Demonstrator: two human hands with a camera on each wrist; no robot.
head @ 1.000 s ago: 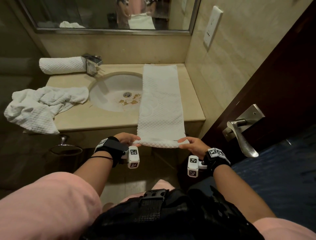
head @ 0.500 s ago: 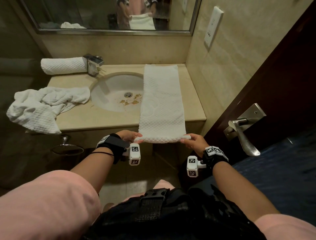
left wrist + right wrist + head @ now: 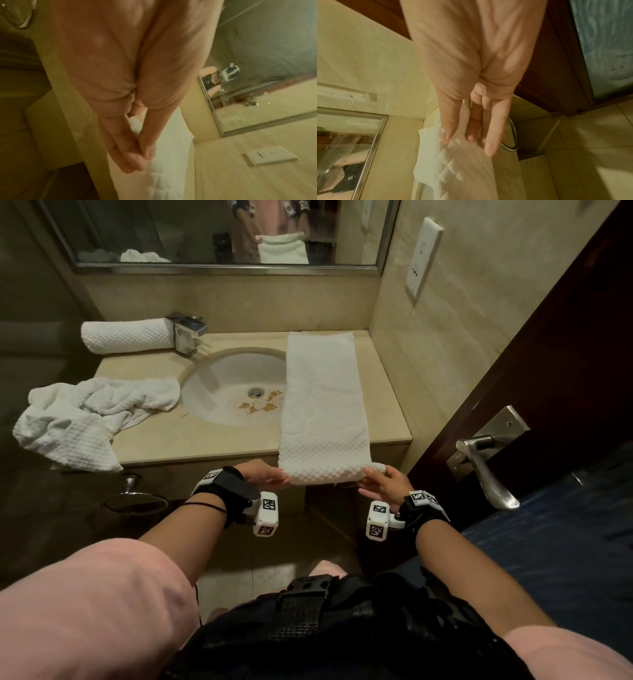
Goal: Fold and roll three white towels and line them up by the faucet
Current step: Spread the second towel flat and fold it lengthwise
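One rolled white towel (image 3: 127, 335) lies just left of the faucet (image 3: 187, 333). A long folded towel (image 3: 323, 405) lies flat right of the sink, its near end starting to roll. A crumpled towel (image 3: 85, 419) hangs off the left edge

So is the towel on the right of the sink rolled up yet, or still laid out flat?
Barely started: the folded towel lies flat along the counter, only its near end curled into a small roll held by the left hand and right hand.
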